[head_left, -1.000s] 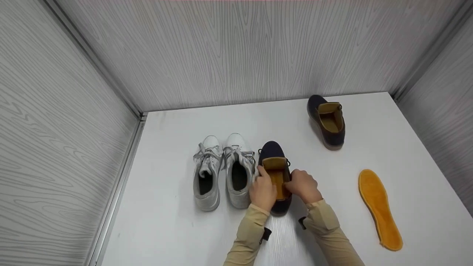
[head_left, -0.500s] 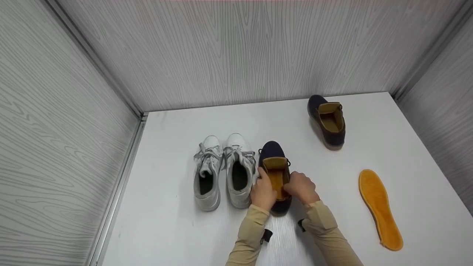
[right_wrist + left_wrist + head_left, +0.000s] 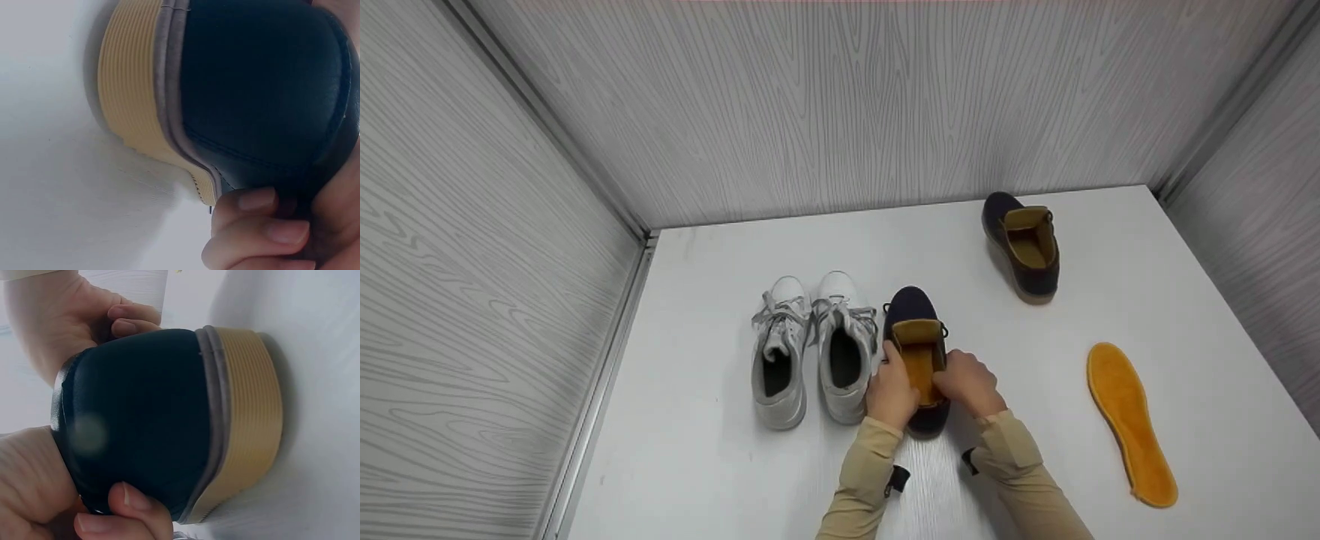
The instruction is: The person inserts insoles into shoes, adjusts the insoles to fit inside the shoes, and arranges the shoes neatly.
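Observation:
A dark navy lace-up shoe (image 3: 911, 304) with a tan ribbed sole stands on the white table, toe pointing away. An orange insole (image 3: 917, 364) lies inside it. My left hand (image 3: 892, 391) grips the shoe's left side, its thumb at the opening and its fingers curled along the outer wall. On the opposite side, my right hand (image 3: 971, 381) holds the wall the same way, thumb inside. Both wrist views show the shoe's heel (image 3: 140, 405) close up, with curled fingers (image 3: 253, 230) against the upper. The thumb tips are partly hidden.
Two white sneakers (image 3: 780, 360) with grey laces stand just left of the navy shoe. Its mate (image 3: 1035, 281) sits at the back right of the table. A loose orange insole (image 3: 1132, 427) lies at the right. Wood-grain panels (image 3: 855, 105) enclose the back and sides.
My right hand has shifted very slightly down and left along the shoe's wall. The left index area has lowered a little. The shoe and other things stay in place.

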`<state>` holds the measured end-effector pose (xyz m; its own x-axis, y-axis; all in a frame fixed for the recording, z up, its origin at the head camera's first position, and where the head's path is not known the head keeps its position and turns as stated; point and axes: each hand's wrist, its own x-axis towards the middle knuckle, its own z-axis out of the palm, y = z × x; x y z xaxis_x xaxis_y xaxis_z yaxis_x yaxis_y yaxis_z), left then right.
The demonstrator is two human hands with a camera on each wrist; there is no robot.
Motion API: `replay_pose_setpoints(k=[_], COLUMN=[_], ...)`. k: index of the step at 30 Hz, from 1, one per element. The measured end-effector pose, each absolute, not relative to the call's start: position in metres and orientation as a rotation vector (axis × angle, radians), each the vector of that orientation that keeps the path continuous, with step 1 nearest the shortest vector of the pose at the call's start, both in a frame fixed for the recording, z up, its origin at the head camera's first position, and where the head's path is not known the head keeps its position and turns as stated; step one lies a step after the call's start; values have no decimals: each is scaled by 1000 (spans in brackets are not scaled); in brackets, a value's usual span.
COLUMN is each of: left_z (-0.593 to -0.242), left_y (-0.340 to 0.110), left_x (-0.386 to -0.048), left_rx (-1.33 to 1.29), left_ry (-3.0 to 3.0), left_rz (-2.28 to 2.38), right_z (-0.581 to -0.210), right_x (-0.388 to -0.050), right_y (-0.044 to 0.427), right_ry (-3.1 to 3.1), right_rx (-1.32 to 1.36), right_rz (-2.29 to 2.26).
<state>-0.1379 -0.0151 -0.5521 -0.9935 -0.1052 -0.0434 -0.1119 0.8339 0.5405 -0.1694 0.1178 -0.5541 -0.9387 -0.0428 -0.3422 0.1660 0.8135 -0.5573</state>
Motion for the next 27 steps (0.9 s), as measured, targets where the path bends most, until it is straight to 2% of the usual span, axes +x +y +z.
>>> replay_pose_setpoints(k=[27], left_z=[-558], left_y=[-13], left_x=[-130], left_rx=[-199], left_ry=[3153], left_rz=[966], right_z=[-565], right_x=[-168], right_y=[118], right_ry=[2668], right_rx=[125], right_rz=[-1047])
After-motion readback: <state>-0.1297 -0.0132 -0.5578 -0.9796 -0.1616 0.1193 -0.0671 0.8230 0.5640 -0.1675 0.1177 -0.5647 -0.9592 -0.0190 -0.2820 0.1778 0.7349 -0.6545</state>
